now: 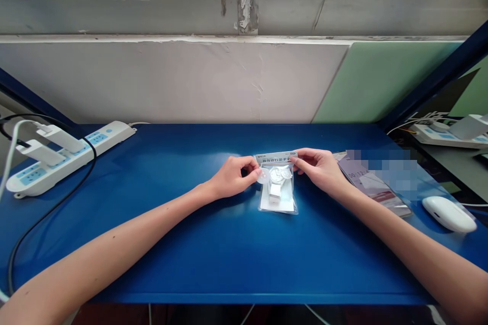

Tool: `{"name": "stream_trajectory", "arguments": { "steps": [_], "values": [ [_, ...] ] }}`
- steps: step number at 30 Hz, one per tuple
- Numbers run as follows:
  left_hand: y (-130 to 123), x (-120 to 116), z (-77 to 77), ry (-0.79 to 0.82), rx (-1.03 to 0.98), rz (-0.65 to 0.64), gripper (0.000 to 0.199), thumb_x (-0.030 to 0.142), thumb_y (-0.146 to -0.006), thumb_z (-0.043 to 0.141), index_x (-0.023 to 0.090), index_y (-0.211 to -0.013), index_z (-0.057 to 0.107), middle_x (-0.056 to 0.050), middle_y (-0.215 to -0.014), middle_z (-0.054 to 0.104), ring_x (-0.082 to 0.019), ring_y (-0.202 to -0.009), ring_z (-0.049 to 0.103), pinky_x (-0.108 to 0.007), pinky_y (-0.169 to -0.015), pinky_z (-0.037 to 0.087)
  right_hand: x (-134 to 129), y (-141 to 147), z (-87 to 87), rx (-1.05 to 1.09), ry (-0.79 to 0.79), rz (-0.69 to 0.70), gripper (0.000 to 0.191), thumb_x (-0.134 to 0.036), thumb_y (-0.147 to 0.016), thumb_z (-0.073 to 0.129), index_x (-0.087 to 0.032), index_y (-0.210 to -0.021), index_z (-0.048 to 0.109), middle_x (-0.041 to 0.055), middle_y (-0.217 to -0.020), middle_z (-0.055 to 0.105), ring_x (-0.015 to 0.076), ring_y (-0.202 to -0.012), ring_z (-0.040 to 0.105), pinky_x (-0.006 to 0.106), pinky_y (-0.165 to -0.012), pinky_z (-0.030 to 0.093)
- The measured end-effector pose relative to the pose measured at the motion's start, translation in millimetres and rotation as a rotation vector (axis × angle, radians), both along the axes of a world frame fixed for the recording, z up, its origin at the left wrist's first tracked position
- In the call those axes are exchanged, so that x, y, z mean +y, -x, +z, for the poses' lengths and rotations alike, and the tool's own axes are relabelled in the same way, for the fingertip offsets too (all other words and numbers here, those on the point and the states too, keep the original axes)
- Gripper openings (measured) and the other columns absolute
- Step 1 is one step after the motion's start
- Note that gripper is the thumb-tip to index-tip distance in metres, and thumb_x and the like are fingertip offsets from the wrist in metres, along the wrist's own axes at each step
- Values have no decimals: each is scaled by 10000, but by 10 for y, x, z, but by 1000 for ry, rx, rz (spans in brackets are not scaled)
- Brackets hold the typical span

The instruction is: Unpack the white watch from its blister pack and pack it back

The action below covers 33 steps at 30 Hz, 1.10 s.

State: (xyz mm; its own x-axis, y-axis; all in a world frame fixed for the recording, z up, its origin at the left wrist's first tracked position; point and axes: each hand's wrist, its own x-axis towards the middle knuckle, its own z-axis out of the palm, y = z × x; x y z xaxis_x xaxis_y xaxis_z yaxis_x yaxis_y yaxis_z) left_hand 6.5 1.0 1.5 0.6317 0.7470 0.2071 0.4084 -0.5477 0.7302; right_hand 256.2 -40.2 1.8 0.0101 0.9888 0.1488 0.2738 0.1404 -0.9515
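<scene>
Lying flat on the blue table [229,254], a small clear packet [277,183] with a white watch-like item inside sits directly between the two hands, its printed header strip at the far end. The left hand [232,176] pinches the packet's upper left edge between thumb and fingertips; the right hand [318,166] pinches the upper right corner by the header, so the packet is steadied from both sides. Just beyond the right hand lies a booklet [375,193], farther right a white mouse [449,213]. Well left of the left hand rests a power strip [64,157] with plugs.

Left hand [232,176], right hand [318,167]: fingertips pinched
</scene>
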Motion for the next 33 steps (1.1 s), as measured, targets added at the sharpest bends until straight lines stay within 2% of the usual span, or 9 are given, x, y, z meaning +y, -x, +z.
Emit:
{"name": "stream_trajectory", "arguments": {
  "steps": [2, 5, 8, 13, 16, 18, 21, 24, 33],
  "values": [
    [7, 9, -2, -104, 55, 44, 246, 323, -912, 495, 189, -722, 577, 6, -682, 643, -143, -631, 569, -307, -730, 475, 10, -22, -18, -41, 6, -6, 312, -467, -799, 740, -162, -865, 748, 63, -780, 738, 170, -621, 668, 281, -541, 528],
    [18, 14, -3, -235, 157, 23, 255, 252, -902, 401, 197, -671, 494, 16, -649, 577, -147, -641, 524, -395, -912, 427, 32, -55, -59, -68, 23, -30, 305, -445, -801, 732, -157, -903, 734, 70, -828, 737, 152, -586, 631, 282, -514, 512],
    [30, 17, -3, -269, 253, 8, 236, 214, -874, 372, 200, -649, 440, 10, -628, 546, -160, -650, 500, -413, -900, 405, 46, -82, -100, -169, 2, -71, 316, -427, -822, 706, -165, -997, 722, 70, -837, 732, 165, -593, 612, 306, -507, 515],
    [47, 13, -2, -367, 338, 77, 186, 238, -766, 520, 206, -632, 395, 5, -619, 552, -173, -653, 485, -415, -860, 403, 5, -92, -60, -603, -351, -180, 299, -310, -876, 641, -181, -1144, 676, 121, -1134, 697, 196, -720, 639, 395, -672, 559],
    [63, -16, -3, -437, 261, 94, 154, 261, -793, 539, 207, -688, 441, -9, -680, 577, -183, -676, 510, -414, -845, 428, -50, -93, 34, -678, -544, -132, 192, -293, -925, 586, -166, -1020, 696, 130, -1046, 706, 229, -840, 661, 402, -760, 565],
    [79, -41, -4, -503, 155, 80, 96, 281, -836, 540, 188, -812, 531, -50, -816, 634, -210, -783, 566, -413, -861, 451, -86, -103, 99, -765, -588, 5, 203, -329, -939, 580, -171, -972, 703, 116, -970, 731, 251, -893, 665, 410, -790, 560],
    [99, -65, -8, -560, 67, -50, 284, 331, -880, 563, 150, -1097, 586, -123, -1115, 660, -258, -1047, 597, -410, -944, 474, -121, -122, 157, -918, -530, 284, 476, -516, -874, 642, -138, -1162, 676, 147, -1128, 732, 318, -1038, 652, 488, -879, 547],
    [104, -54, -18, -528, 125, -169, 495, 431, -881, 609, 138, -1276, 550, -162, -1319, 603, -300, -1238, 548, -436, -1051, 450, -128, -129, 145, -970, -422, 423, 788, -643, -802, 666, -89, -1351, 563, 197, -1329, 644, 369, -1195, 596, 541, -985, 510],
    [76, -6, -38, -396, 291, -150, 885, 680, -760, 691, 114, -1410, 495, -194, -1457, 530, -367, -1371, 475, -511, -1151, 380, -130, -43, -29, -909, -230, 365, 954, -687, -819, 622, -62, -1503, 396, 246, -1533, 449, 373, -1428, 419, 532, -1159, 393]
  ]
}}
